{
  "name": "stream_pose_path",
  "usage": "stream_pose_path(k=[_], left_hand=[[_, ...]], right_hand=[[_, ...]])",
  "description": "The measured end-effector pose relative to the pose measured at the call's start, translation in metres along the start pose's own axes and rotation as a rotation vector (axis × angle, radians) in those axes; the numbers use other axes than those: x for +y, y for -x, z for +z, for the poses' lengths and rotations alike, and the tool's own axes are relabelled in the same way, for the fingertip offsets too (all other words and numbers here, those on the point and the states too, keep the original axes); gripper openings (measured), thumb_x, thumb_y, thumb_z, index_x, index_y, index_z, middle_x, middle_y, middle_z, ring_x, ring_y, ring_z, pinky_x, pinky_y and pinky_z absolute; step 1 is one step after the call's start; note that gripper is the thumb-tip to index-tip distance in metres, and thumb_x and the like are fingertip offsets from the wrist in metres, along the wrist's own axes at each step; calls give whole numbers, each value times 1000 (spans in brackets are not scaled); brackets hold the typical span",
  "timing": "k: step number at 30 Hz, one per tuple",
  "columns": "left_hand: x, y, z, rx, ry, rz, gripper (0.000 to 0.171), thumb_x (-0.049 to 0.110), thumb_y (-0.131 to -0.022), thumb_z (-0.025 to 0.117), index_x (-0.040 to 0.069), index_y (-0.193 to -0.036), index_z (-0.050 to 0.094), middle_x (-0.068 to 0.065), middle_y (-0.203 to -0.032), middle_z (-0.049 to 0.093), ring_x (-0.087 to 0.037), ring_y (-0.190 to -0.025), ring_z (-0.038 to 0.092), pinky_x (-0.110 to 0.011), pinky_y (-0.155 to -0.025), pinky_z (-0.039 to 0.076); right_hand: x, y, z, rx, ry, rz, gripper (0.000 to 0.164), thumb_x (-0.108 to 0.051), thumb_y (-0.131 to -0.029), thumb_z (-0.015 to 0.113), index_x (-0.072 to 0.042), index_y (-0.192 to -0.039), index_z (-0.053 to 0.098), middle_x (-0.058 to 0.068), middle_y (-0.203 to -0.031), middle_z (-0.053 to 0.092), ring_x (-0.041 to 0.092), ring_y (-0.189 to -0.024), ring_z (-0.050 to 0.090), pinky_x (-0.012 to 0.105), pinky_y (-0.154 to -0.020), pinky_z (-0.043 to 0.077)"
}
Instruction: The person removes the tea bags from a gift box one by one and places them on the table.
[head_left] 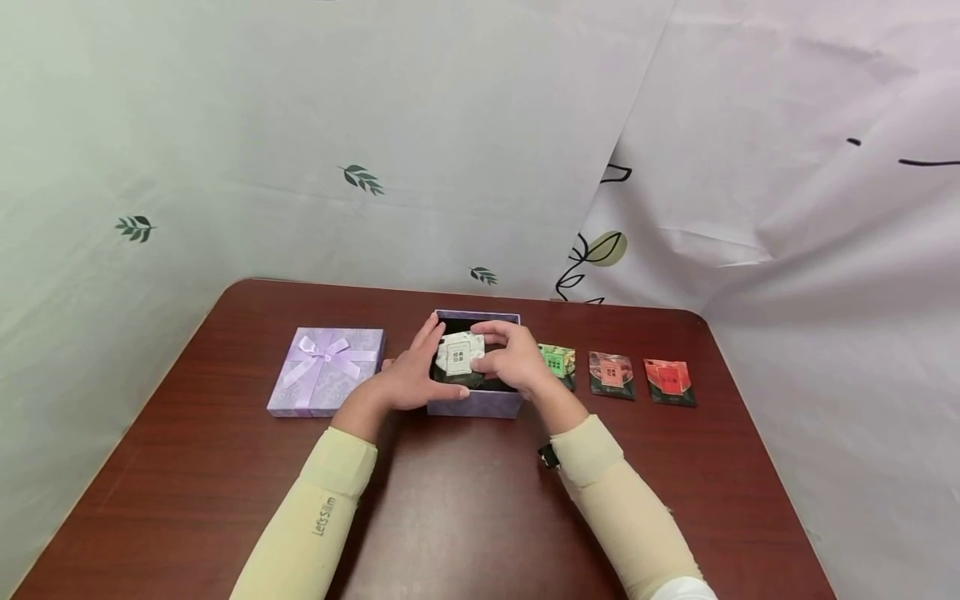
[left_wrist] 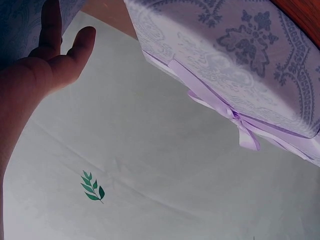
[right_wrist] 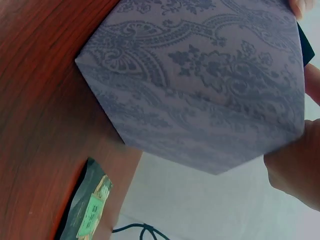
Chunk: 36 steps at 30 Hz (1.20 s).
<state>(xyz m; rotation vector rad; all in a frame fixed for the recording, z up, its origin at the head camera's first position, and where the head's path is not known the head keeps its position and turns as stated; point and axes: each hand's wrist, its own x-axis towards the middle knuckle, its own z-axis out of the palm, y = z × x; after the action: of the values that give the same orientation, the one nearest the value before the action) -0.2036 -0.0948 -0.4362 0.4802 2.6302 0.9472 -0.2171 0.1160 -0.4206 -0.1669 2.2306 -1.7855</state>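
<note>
We hold the left hand [head_left: 408, 381] spread wide at the left side of the box [head_left: 474, 406]; our right grip [head_left: 515, 357] pinches the white packet [head_left: 459, 356] by its right edge, so it lies left of that grip, at the opening.

the head view is softly bright, with a pale glare on the reddish wooden table [head_left: 450, 475] and the white curtain [head_left: 465, 125] shifting from greenish at left to pinkish at right. the left wrist view is dimmer, the left hand [left_wrist: 42, 72] sunk in shadow. the right wrist view is dim too, the patterned box [right_wrist: 210, 90] greyed, print on the green-labelled sachet [right_wrist: 90, 212] smeared.
</note>
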Motion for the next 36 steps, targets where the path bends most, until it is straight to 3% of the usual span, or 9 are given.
stream_pose_path(k=[11,23,36], left_hand=[[0,1,-1,-4,13,1,122,64,-77,75,13,-162,4,4,-166,-14,-37,-147,17,-81,-99,10],[0,0,1,-1,8,7,118,61,-80,74,12,-162,4,2,-166,-14,-35,-148,14,-81,-98,9],[-1,-1,1,-6,10,15,118,61,-80,74,13,-162,4,3,-166,-15,-32,-149,15,-81,-98,8]], right_hand=[[3,12,-23,22,-66,-4,55,11,-79,75,-2,-131,63,18,-127,61,25,-84,67,39,-67,58],[14,26,-47,64,-65,47,54,8,-80,76,-5,-132,64,19,-134,55,24,-81,67,39,-69,57],[38,48,-72,75,-77,69,53,11,-80,74,-2,-130,63,17,-115,65,26,-85,65,35,-61,56]])
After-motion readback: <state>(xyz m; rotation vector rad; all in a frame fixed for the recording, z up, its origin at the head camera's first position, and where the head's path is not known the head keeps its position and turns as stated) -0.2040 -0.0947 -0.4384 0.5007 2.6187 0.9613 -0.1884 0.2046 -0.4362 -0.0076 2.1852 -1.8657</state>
